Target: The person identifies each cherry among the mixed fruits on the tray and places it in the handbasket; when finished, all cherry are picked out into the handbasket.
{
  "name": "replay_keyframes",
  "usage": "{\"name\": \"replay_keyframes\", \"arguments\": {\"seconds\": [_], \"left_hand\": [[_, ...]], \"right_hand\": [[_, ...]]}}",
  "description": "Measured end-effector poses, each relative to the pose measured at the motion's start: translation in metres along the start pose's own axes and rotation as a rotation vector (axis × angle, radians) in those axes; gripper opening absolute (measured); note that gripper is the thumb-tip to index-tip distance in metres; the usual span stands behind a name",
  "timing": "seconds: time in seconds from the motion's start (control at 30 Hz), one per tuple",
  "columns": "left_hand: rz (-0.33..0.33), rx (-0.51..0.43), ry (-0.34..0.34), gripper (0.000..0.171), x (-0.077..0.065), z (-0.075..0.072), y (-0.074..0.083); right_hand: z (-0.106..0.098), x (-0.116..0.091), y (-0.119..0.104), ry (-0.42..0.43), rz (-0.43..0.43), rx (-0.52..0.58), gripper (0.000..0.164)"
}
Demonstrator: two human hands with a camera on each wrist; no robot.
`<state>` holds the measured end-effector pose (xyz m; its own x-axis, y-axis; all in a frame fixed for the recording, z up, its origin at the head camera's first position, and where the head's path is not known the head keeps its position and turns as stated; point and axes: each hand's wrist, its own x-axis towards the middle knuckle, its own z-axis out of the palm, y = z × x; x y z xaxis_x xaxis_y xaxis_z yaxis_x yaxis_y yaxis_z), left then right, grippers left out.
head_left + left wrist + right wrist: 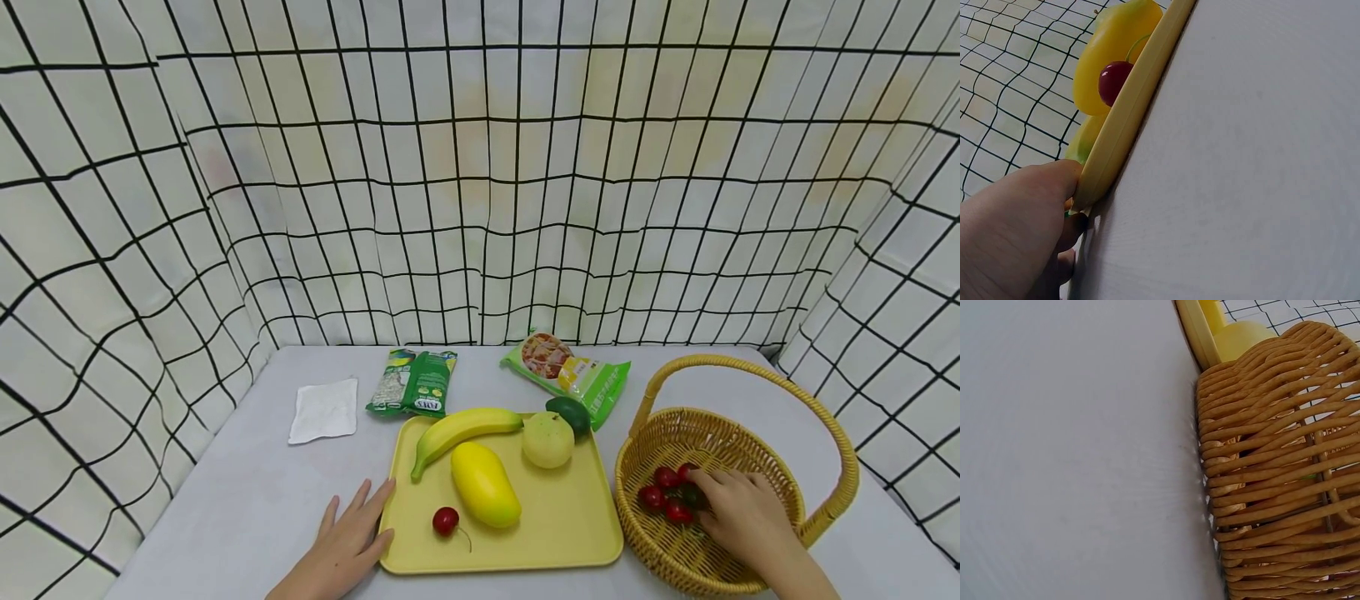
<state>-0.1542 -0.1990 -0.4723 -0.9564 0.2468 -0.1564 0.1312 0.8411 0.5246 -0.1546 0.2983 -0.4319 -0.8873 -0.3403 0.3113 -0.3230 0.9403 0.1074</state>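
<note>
In the head view my left hand lies at the left edge of a yellow tray, fingers straight and spread, thumb and index fingertip right at the rim. The tray bears a banana, a yellow mango, a round pale-green fruit, a dark green fruit and one red cherry with a stem. My right hand reaches into a wicker basket, fingers bent down by several red cherries and a small dark green thing; I cannot tell whether it grips one.
Behind the tray lie a green packet and a green food bag with a pictured dish. A white folded cloth rests at the left. The basket's tall handle arches over its right side. White walls with black netting enclose the table.
</note>
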Motion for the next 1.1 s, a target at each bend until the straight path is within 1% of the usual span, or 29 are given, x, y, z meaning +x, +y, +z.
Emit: {"name": "replay_keyframes", "arguments": {"seconds": [0.23, 0.37, 0.5, 0.73, 0.93, 1.1], "left_hand": [[-0.005, -0.004, -0.001, 0.063, 0.002, 0.001, 0.0], [0.005, -0.001, 0.013, 0.062, 0.002, 0.0, 0.0], [0.013, -0.003, 0.021, 0.061, 0.002, 0.001, -0.001], [0.006, -0.011, 0.015, 0.062, 0.003, 0.002, -0.002], [0.004, -0.01, 0.015, 0.062, 0.002, 0.002, -0.001], [0.005, -0.013, 0.015, 0.062, 0.0, 0.001, -0.001]], "right_hand": [[-0.004, 0.0, 0.0, 0.05, -0.028, -0.006, 0.05], [-0.008, 0.0, -0.001, 0.049, -0.031, 0.0, 0.05], [-0.011, 0.0, -0.004, 0.066, -0.038, -0.001, 0.048], [-0.015, 0.002, -0.011, 0.116, -0.053, -0.006, 0.043], [-0.022, 0.006, -0.021, 0.204, -0.102, -0.018, 0.037], [-0.028, 0.009, -0.029, 0.252, -0.152, -0.011, 0.039]]}}
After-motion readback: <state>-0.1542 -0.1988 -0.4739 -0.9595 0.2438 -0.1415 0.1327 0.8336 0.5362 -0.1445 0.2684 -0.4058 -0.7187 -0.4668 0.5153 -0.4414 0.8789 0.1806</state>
